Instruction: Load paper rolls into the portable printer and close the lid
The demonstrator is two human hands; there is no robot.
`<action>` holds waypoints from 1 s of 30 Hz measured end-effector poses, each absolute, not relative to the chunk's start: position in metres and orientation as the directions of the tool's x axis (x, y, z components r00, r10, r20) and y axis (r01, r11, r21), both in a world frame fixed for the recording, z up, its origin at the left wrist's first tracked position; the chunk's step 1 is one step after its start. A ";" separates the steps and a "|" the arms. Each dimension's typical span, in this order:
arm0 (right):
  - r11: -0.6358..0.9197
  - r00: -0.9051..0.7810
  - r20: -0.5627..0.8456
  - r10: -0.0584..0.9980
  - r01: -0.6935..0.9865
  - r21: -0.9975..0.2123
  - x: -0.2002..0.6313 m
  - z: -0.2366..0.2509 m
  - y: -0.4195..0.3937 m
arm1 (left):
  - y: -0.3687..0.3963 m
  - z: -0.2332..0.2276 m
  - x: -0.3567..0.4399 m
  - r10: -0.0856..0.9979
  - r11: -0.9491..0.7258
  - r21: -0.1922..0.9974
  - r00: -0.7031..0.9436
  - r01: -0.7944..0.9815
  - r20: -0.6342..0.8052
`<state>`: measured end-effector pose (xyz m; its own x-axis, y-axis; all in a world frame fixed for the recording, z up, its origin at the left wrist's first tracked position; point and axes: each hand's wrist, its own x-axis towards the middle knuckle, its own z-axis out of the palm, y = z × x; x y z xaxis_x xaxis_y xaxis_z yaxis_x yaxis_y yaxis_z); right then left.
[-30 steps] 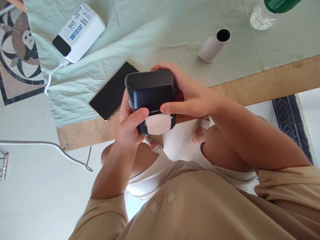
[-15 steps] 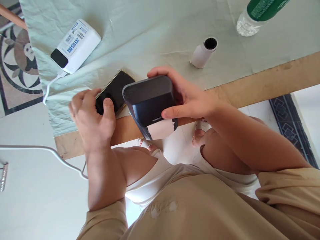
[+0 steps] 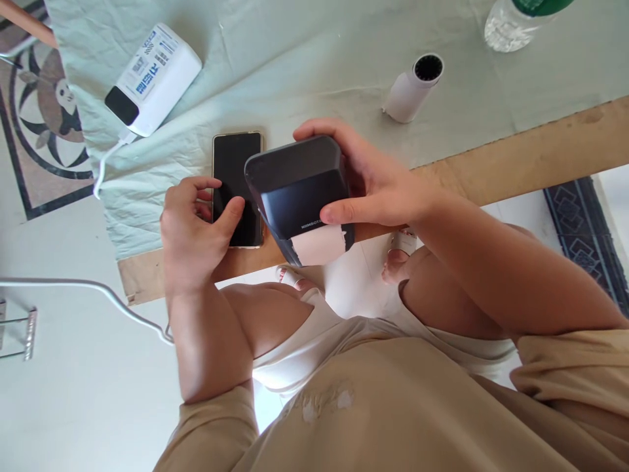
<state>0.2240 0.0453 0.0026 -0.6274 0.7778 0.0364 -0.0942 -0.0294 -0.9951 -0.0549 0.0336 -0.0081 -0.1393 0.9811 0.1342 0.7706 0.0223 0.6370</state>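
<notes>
My right hand (image 3: pixel 381 187) grips a dark label printer (image 3: pixel 297 180), thumb across its front and fingers round its far side. A strip of pale label paper (image 3: pixel 322 246) with torn edges sticks out at its near end. The printer is held above the table's front edge. To its left, a black smartphone (image 3: pixel 239 157) with a dark screen lies near that edge. My left hand (image 3: pixel 196 229) is closed on the phone's left side, its thumb over the screen and fingertips at the side.
A white power bank (image 3: pixel 164 78) with a plugged-in cable (image 3: pixel 101 170) lies at the back left. A pale label roll (image 3: pixel 407 95) with a black core stands right of the printer. A bottle (image 3: pixel 511 26) is at the far right. A green cloth (image 3: pixel 304 72) covers the wooden table (image 3: pixel 540 147).
My left hand has turned the smartphone from slanted to nearly straight. My right hand keeps its hold on the label printer, which has hardly moved. The view has shifted slightly.
</notes>
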 end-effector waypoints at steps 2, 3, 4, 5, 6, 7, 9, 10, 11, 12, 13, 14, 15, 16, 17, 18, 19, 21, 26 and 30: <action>-0.022 -0.622 0.040 0.782 -0.091 -0.996 0.224 0.002 0.045 | 0.035 -0.012 -0.062 0.987 0.007 0.733 -0.121 0.680 0.102; -0.018 -0.621 0.044 0.783 -0.092 -0.996 0.224 0.002 0.045 | 0.036 -0.014 -0.066 0.989 0.009 0.772 -0.117 0.636 0.085; -0.013 -0.620 0.049 0.783 -0.095 -0.995 0.224 0.002 0.045 | 0.037 -0.016 -0.070 0.991 0.011 0.799 -0.114 0.602 0.072; -0.011 -0.620 0.051 0.783 -0.096 -0.995 0.223 0.001 0.044 | 0.038 -0.018 -0.073 0.991 0.015 0.816 -0.115 0.577 0.063; -0.012 -0.619 0.049 0.784 -0.095 -0.995 0.223 0.001 0.044 | 0.039 -0.019 -0.076 0.991 0.020 0.833 -0.119 0.553 0.055; -0.016 -0.618 0.045 0.785 -0.093 -0.996 0.223 0.001 0.044 | 0.040 -0.020 -0.078 0.991 0.025 0.844 -0.124 0.536 0.049; -0.026 -0.616 0.035 0.787 -0.089 -0.996 0.222 0.002 0.044 | 0.040 -0.021 -0.080 0.991 0.034 0.845 -0.129 0.534 0.041; -0.029 -0.615 0.031 0.788 -0.087 -0.996 0.222 0.002 0.044 | 0.040 -0.021 -0.081 0.991 0.036 0.839 -0.128 0.542 0.040; -0.029 -0.614 0.031 0.788 -0.087 -0.996 0.222 0.003 0.044 | 0.040 -0.020 -0.081 0.991 0.037 0.834 -0.128 0.551 0.040; -0.027 -0.615 0.033 0.788 -0.088 -0.996 0.222 0.003 0.044 | 0.039 -0.020 -0.080 0.992 0.040 0.828 -0.124 0.559 0.036; -0.025 -0.613 0.035 0.789 -0.089 -0.996 0.222 0.003 0.044 | 0.039 -0.019 -0.080 0.992 0.042 0.822 -0.121 0.568 0.033; -0.024 -0.612 0.036 0.790 -0.089 -0.996 0.222 0.003 0.044 | 0.039 -0.019 -0.079 0.992 0.046 0.816 -0.121 0.576 0.030; -0.023 -0.610 0.036 0.792 -0.089 -0.996 0.222 0.003 0.044 | 0.038 -0.019 -0.079 0.992 0.051 0.813 -0.122 0.580 0.025; -0.020 -0.608 0.038 0.793 -0.088 -0.996 0.222 0.003 0.044 | 0.038 -0.018 -0.079 0.993 0.055 0.811 -0.121 0.583 0.019; -0.016 -0.606 0.040 0.795 -0.087 -0.996 0.222 0.003 0.044 | 0.038 -0.018 -0.079 0.993 0.056 0.809 -0.118 0.585 0.016; -0.012 -0.604 0.043 0.796 -0.087 -0.996 0.222 0.003 0.044 | 0.038 -0.018 -0.080 0.994 0.057 0.807 -0.109 0.588 0.010; -0.009 -0.604 0.046 0.795 -0.088 -0.996 0.222 0.002 0.044 | 0.038 -0.017 -0.081 0.995 0.061 0.803 -0.104 0.593 0.001; -0.005 -0.607 0.055 0.793 -0.096 -0.995 0.223 0.002 0.044 | 0.038 -0.017 -0.081 0.994 0.066 0.779 -0.106 0.624 0.000; -0.015 -0.609 0.042 0.792 -0.088 -0.996 0.223 0.002 0.044 | 0.034 -0.014 -0.047 0.809 -0.337 0.786 -0.268 0.518 0.523; -0.031 -0.612 0.028 0.790 -0.085 -0.996 0.223 0.003 0.045 | 0.017 -0.013 0.006 0.734 -0.581 0.805 -0.351 0.120 0.581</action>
<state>0.2229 0.0452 0.0029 -0.6119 0.7904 0.0275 -0.0846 -0.0308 -0.9959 0.0065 0.0167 -0.0128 -0.3513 0.7338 0.5815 0.1203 -0.5805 0.8053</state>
